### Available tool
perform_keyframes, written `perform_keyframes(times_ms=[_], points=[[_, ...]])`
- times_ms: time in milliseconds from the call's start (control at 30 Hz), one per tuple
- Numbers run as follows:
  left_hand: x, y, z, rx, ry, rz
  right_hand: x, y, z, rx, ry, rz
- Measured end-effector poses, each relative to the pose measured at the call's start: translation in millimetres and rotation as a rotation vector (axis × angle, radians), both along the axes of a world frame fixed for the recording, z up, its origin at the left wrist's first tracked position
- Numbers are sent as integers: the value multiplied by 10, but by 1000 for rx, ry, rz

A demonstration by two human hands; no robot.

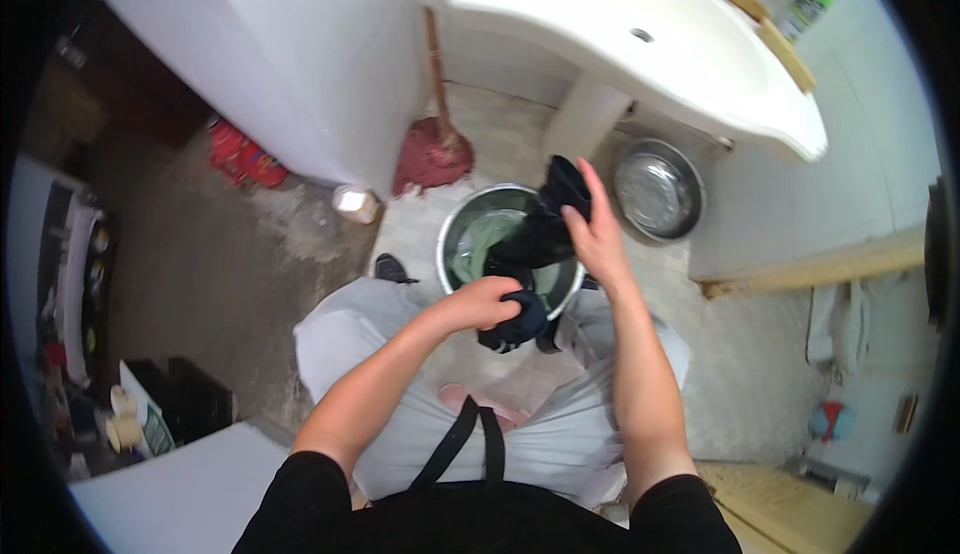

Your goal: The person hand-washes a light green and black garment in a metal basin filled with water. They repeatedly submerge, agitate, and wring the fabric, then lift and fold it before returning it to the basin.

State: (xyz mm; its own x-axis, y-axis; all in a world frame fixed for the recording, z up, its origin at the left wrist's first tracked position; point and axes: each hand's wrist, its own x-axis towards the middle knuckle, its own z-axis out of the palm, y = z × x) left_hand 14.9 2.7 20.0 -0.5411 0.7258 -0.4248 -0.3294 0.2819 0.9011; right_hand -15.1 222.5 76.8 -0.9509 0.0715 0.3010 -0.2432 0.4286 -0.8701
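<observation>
A round metal basin (443, 244) stands on the floor between my knees, with green fabric (486, 231) and what looks like water inside. Dark, almost black cloth (525, 245) stretches across it between my two hands. My left hand (483, 305) is closed around a bunched navy end at the basin's near rim. At the far right rim, my right hand (598, 237) grips the other end, thumb against the cloth and fingers extended along its side. What kind of garment it is, I cannot make out.
A white pedestal sink (720, 84) overhangs the floor ahead. Beneath it, a second metal basin (692, 216) sits to the right. A red mop (425, 159) leans by the wall corner, and a small jar (355, 204) stands left of it. Red packages (245, 158) lie further left.
</observation>
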Motion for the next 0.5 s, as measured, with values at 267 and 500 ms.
perform_keyframes(times_ms=[267,500], points=[[-146,-38,92,7,-203,191,104,-25,-58,39,-393,124],[-171,-108,138,125,-211,291,84,-92,15,-449,-852,253]])
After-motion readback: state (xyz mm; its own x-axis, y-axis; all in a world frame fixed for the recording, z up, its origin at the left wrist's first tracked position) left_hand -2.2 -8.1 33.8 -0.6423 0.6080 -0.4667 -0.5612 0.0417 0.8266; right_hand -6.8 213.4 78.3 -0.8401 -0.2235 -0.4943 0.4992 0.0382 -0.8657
